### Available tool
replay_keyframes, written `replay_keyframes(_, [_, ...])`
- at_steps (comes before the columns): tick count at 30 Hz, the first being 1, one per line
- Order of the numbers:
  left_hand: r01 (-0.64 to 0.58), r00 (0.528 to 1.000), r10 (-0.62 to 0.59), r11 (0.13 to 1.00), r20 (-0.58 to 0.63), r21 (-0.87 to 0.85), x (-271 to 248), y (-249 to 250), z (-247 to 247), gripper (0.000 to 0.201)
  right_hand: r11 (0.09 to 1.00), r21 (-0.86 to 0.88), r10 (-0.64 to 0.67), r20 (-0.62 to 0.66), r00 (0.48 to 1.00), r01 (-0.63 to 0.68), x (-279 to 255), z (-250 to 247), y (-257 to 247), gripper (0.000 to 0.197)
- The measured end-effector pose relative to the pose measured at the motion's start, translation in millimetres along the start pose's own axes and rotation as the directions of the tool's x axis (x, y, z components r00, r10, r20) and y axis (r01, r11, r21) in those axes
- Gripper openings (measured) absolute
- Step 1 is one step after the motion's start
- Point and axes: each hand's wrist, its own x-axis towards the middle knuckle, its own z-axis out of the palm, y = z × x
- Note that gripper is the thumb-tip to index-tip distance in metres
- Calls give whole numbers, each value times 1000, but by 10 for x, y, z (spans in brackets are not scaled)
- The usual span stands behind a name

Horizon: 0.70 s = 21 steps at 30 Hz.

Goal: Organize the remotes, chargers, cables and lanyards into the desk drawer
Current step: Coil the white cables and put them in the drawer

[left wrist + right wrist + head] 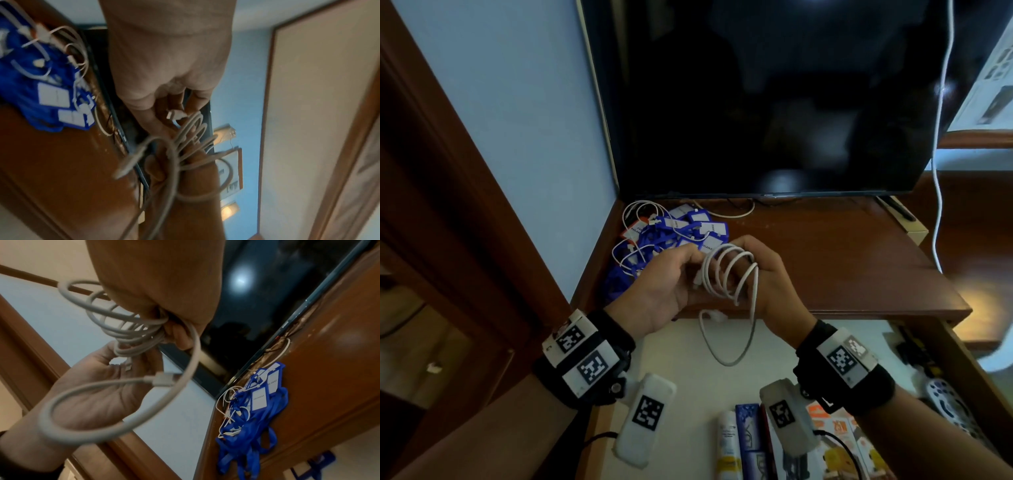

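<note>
A white charging cable is wound into several loops between my two hands, above the desk's front edge. My left hand pinches the cable near one plug. My right hand grips the bundled loops with curled fingers. The loose tail hangs down over the open drawer, and its plug dangles free. A tangled pile of blue lanyards with white tags and thin white cables lies at the desk's back left corner.
A dark TV stands at the back of the brown desk. The white-lined drawer holds boxes and tubes at its front and a white remote at the right. Another white cord hangs beside the TV.
</note>
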Motion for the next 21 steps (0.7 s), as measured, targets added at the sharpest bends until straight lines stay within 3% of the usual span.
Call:
replay_keyframes(3, [-76, 996, 83, 985, -44, 155, 18, -43, 14, 31, 998, -48, -48, -97, 994, 43, 16, 17, 43, 19])
replay_keyframes(5, [-95, 994, 104, 981, -44, 170, 28, -40, 16, 34, 997, -68, -31, -107, 994, 24, 38, 33, 72, 12])
replay_keyframes(7, [-95, 995, 100, 984, -27, 154, 21, -29, 29, 34, 975, -219, -50, -84, 995, 30, 65, 44, 112, 14])
replay_keyframes(10, [-64, 998, 60, 973, 24, 221, 30, -29, 51, 38, 859, -502, -113, -3, 994, 96, 80, 51, 160, 19])
replay_keyframes(12, [-31, 999, 22, 963, 33, 269, 54, -36, 48, 45, 835, -538, -113, 41, 993, 117, 73, 51, 169, 4])
replay_keyframes(18, [69, 995, -48, 959, -83, 273, 84, -51, 26, 29, 799, -598, -44, 62, 997, 72, 112, 51, 174, 12])
replay_keyframes(21, [120, 992, -110, 965, -57, 233, 95, -80, 11, 30, 764, -644, -9, 13, 1000, 15, 141, 31, 193, 12])
